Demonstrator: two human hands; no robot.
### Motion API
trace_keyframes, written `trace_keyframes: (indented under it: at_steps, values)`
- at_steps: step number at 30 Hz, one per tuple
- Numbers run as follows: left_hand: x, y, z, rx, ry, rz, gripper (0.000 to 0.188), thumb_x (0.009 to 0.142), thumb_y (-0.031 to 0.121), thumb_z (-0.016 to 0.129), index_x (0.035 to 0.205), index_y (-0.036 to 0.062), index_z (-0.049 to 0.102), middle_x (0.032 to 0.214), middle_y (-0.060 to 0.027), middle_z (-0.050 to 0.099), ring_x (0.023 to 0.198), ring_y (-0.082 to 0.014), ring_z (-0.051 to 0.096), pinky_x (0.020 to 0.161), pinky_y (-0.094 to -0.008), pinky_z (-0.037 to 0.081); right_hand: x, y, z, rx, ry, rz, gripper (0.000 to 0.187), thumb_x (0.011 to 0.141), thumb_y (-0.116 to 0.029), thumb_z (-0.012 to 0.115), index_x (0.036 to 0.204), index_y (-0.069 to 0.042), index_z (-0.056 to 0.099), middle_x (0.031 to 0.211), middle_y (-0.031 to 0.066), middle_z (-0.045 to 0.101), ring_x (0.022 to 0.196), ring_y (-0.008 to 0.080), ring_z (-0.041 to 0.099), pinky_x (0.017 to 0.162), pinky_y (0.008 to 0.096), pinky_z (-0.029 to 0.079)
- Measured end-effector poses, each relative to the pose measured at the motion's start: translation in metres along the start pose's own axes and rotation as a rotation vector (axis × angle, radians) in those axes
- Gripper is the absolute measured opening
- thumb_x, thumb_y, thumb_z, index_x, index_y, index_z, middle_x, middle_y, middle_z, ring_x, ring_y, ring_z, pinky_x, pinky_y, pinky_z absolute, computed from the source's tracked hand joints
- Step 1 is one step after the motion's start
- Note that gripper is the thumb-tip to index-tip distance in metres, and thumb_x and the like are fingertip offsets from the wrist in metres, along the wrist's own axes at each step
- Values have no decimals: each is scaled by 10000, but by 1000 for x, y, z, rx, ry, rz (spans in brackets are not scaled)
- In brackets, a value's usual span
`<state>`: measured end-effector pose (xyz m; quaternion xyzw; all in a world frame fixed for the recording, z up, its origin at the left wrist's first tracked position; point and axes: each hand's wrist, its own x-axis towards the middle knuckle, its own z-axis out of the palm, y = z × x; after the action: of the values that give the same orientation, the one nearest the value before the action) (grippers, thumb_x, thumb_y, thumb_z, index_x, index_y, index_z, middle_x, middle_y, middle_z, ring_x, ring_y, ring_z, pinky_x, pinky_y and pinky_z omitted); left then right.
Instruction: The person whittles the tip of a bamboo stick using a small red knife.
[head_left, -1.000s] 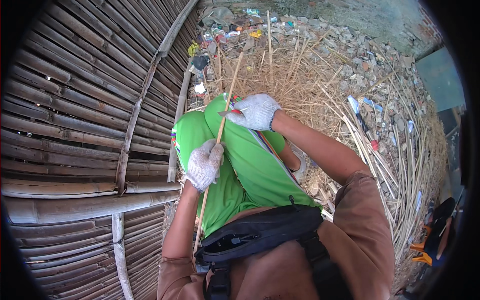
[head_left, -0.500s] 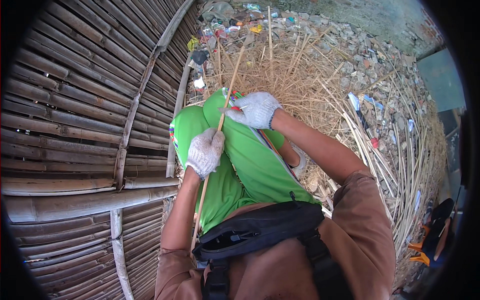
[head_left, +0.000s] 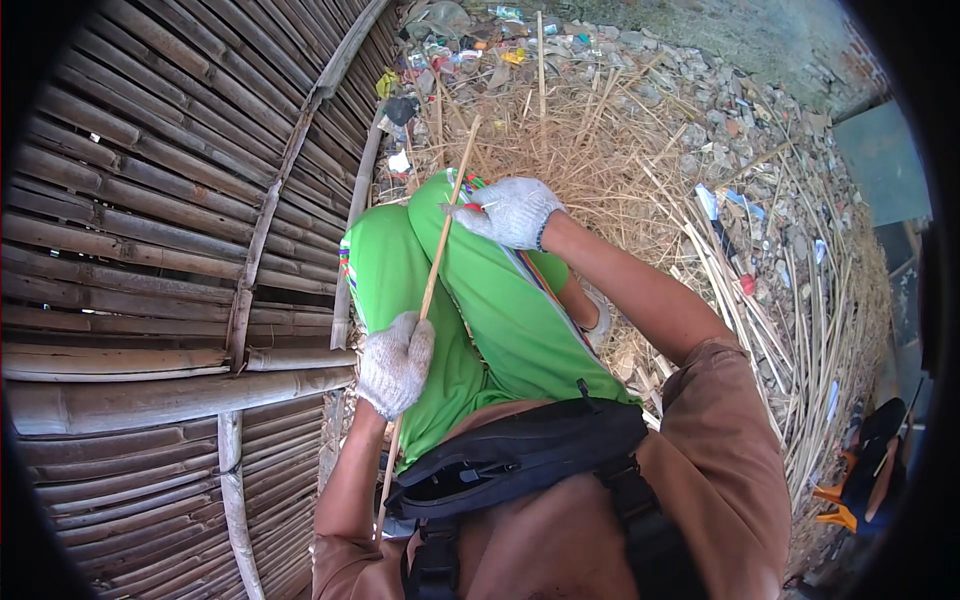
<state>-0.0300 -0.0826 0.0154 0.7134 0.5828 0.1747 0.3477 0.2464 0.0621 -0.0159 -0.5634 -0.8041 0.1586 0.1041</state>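
Observation:
A long, thin bamboo strip (head_left: 444,245) runs slantwise from beyond my knees back to my waist. My left hand (head_left: 394,365), in a white knitted glove, is closed around it above my left thigh. Over my right knee, my gloved right hand (head_left: 515,212) is closed on a small knife (head_left: 472,207) with a red handle. The short blade points left and meets the strip or lies just over it; I cannot tell which. Most of the handle is hidden by my fingers. Under both hands are my legs in green trousers (head_left: 490,300).
A bamboo slat wall (head_left: 150,230) rises close on my left. Straw-like shavings (head_left: 590,140) cover the ground ahead, with rubble and litter beyond. Several long pale strips (head_left: 800,370) lie at the right. A black waist bag (head_left: 520,450) sits across my lap.
My left hand has drawn back toward my waist, and the bamboo strip has slid the same way past the knife. The right hand has stayed nearly in place.

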Motion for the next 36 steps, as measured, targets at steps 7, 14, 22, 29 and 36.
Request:
trace_keyframes:
  at_steps: [7, 14, 22, 29, 36]
  values:
    - [-66, -5, -18, 3, -10, -5, 278, 1101, 275, 578, 1024, 27, 679, 780, -238, 641, 699, -435, 684, 647, -496, 520, -4, -6, -7, 26, -21, 65, 712, 1031, -783, 389, 1012, -229, 836, 1043, 202, 792, 992, 434, 754, 912, 533, 611]
    - [-139, -19, -19, 189, 11, 17, 242, 1099, 247, 567, 1021, 59, 696, 729, -196, 627, 696, -409, 687, 640, -493, 511, -4, -10, -3, 16, 30, 48, 694, 1046, -722, 448, 972, -140, 820, 968, 211, 785, 949, 450, 752, 862, 549, 605]
    - [-103, -22, -9, -826, -188, -392, 329, 1144, 311, 572, 1129, -7, 654, 679, 15, 553, 417, -68, 460, 363, -234, 344, 1, -2, 6, 2, 32, 32, 720, 1044, -756, 368, 1146, -210, 826, 1128, 206, 794, 1045, 440, 757, 943, 554, 602]
    - [15, -16, 5, -1167, -243, -281, 305, 1134, 281, 575, 1077, -9, 651, 664, 21, 508, 385, -94, 410, 321, -265, 339, 4, 0, 8, -4, 28, 34, 724, 1040, -757, 377, 1130, -199, 830, 1096, 216, 794, 1011, 439, 759, 930, 548, 607]
    - [75, -7, 15, -1143, -246, -254, 276, 1132, 260, 551, 1092, 1, 638, 676, 50, 495, 414, -80, 429, 331, -261, 350, 3, -1, 12, -17, 49, 14, 708, 1049, -737, 382, 1073, -197, 840, 1064, 222, 794, 976, 438, 767, 897, 554, 617]
